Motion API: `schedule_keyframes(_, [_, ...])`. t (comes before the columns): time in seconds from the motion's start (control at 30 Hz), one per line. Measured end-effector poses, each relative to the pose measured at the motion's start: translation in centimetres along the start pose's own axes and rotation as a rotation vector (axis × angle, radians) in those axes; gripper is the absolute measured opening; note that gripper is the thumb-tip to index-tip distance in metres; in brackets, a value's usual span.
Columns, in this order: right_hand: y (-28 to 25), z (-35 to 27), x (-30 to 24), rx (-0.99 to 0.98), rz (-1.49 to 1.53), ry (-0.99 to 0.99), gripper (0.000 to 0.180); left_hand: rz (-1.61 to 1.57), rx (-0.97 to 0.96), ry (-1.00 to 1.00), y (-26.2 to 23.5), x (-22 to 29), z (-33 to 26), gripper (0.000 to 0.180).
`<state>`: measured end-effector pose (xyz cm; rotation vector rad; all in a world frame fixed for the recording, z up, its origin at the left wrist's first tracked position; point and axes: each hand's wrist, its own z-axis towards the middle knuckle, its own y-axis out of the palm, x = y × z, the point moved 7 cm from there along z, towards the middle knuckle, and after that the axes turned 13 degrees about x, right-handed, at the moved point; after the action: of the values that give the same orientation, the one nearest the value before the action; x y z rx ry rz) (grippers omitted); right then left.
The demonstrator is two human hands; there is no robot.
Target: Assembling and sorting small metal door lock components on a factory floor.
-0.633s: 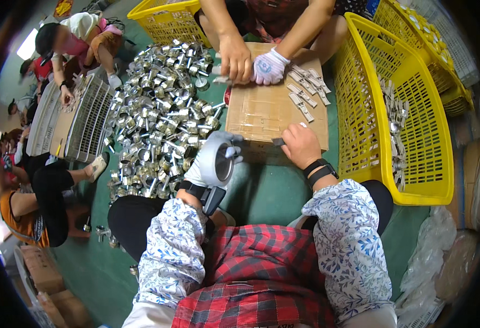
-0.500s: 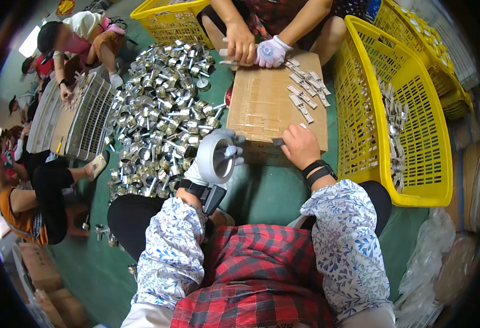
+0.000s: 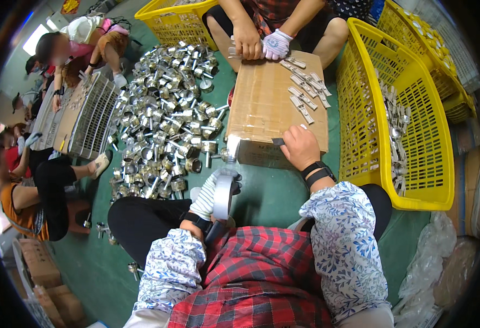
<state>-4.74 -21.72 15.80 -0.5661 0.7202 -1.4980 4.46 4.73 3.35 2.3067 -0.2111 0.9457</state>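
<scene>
**Head view: both hands engaged at the near edge of the carton**

Head view shows me seated on the green floor with a brown cardboard carton [image 3: 267, 104] lying flat ahead of me. My left hand [image 3: 213, 192], in a striped work glove, is closed around a round silver metal part [image 3: 223, 192], held edge-on just off the near left corner of the carton. My right hand [image 3: 301, 147] is bare, wears a dark wristband, and rests on the near edge of the carton. Its fingers pinch a small dark piece [image 3: 278, 141] against the carton top.

Flat metal clips [image 3: 304, 95] lie in a loose row on the far right part of the carton top. Left of the carton, a large heap of shiny metal fittings [image 3: 166, 115] is spread over the floor. Right of the carton stands a yellow plastic basket [image 3: 431, 180] with more metal pieces along its inner wall.

At the far edge of the carton, another person's two hands are at work, one bare [image 3: 247, 45] and one in a white glove [image 3: 276, 45], close together. Other people sit at the far left beside a wire rack [image 3: 89, 117].
</scene>
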Motion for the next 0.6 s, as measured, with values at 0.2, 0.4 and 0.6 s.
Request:
schedule_keyframes(0.2, [0.3, 0.1, -0.1, -0.010, -0.014, 0.016, 0.039, 0.208, -0.077, 0.244, 0.2, 0.4, 0.4, 0.022])
schedule_keyframes(0.4, [0.9, -0.2, 0.2, -0.037, -0.045, 0.018, 0.039, 0.048, 0.000, 0.075, 0.3, -0.3, 0.6, 0.024])
schedule_keyframes(0.6, [1.1, 0.1, 0.2, -0.043, -0.039, 0.027, 0.038, 0.092, -0.014, 0.130, 0.2, -0.4, 0.7, 0.024])
